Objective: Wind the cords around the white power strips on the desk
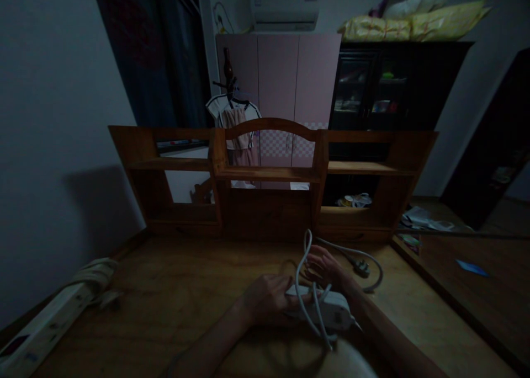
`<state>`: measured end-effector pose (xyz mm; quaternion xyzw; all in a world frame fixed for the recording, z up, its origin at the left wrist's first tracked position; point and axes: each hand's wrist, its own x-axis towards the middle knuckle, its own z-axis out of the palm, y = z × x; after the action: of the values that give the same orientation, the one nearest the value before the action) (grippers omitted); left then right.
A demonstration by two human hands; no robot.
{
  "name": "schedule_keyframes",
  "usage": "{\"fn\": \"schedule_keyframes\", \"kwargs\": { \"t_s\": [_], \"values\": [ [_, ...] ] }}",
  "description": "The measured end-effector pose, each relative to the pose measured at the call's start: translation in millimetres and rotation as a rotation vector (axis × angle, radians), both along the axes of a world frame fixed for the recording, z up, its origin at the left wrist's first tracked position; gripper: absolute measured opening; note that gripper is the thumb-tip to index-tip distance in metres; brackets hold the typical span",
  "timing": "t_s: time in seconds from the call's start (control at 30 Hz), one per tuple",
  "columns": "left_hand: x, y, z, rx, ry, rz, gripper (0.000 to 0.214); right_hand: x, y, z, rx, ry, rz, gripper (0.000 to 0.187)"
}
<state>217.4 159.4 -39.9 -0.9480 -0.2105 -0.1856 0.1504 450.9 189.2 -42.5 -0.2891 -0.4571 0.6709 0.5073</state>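
A white power strip (338, 310) is held just over the wooden tabletop, close to my body. My left hand (267, 296) is closed around its left end. Loops of grey-white power cord (298, 281) hang over the strip and rise in front of it. Behind the strip, my right hand (323, 265) has its fingers curled at the cord, partly hidden by the loop. To the right the cord bends across the table, and its plug (361, 268) lies near my right wrist.
A second power strip (49, 324), its cord wound around one end, lies at the table's left. A wooden shelf unit (269, 175) stands along the far edge. Right of the table, a plastic bag (424, 219) and a blue packet (472, 267) lie on a lower surface.
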Motion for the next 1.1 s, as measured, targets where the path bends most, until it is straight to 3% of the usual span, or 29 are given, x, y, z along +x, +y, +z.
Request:
{"fn": "schedule_keyframes", "kwargs": {
  "t_s": [0.2,0.37,0.53,0.67,0.83,0.97,1.1],
  "values": [
    [2,1,-1.1,-0.01,0.037,0.022,0.057,3,-12,16.1,-0.016,0.05,-0.053,0.048],
    [3,-1,2.0,-0.014,0.014,0.054,0.055,3,-21,18.7,-0.124,0.044,-0.119,0.025],
    [0,1,1.3,-0.03,-0.025,0.127,0.064,8,-15,17.0,-0.094,0.117,-0.143,0.021],
    [-4,4,0.8,-0.088,-0.123,0.332,0.077,19,-3,19.0,-0.09,0.176,-0.254,0.02],
    [-11,11,6.9,-0.245,-0.515,0.668,0.083,29,2,22.4,-0.001,0.132,-0.268,0.022],
    [-19,14,12.0,-0.348,-0.707,0.723,0.091,21,-6,20.9,0.07,-0.139,-0.208,0.029],
    [-20,13,10.8,-0.361,-0.703,0.744,0.097,1,-21,9.5,0.482,-0.754,-0.224,0.024]
  ]
}}
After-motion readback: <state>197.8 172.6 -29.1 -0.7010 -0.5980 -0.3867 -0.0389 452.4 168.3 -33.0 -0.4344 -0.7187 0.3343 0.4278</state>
